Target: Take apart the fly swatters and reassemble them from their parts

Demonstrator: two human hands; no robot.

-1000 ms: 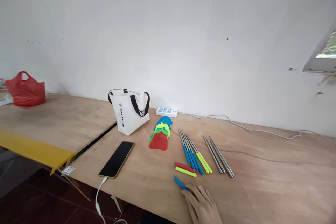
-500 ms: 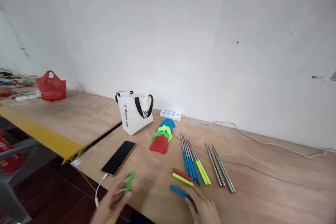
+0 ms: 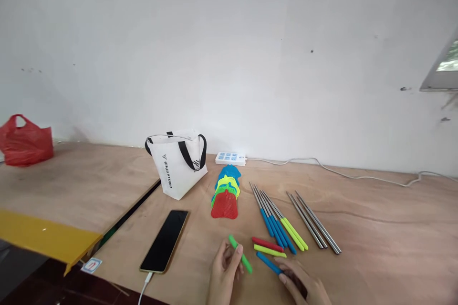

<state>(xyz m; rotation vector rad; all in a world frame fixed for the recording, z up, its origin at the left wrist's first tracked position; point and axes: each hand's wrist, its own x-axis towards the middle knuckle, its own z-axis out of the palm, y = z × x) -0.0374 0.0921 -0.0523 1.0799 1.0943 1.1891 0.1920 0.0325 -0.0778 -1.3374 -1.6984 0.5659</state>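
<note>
My left hand (image 3: 225,267) is closed on a green handle sleeve (image 3: 244,261), pinched between thumb and fingers above the table's front part. The fingers of my right hand (image 3: 302,282) close round the near end of a blue handle sleeve (image 3: 268,263). Just beyond it lie a yellow handle sleeve (image 3: 269,250) and a red handle sleeve (image 3: 266,243), side by side. Metal rods with blue handles (image 3: 277,232) and yellow handles (image 3: 294,233) are laid out behind them. Further right rest bare metal rods (image 3: 317,221). Overlapping fly swatter heads (image 3: 224,205) in red, green, yellow and blue form a row.
A black phone (image 3: 164,242) with a white cable lies on the left. Behind it stand a white bag (image 3: 175,167) with black handles and a white power strip (image 3: 231,158) by the wall. A red plastic bag (image 3: 26,143) sits on the left table, across a gap.
My view has turned right. My left hand has carried the green sleeve rightward, closer to my right hand, and its tilt has changed. My right hand stays at the blue sleeve.
</note>
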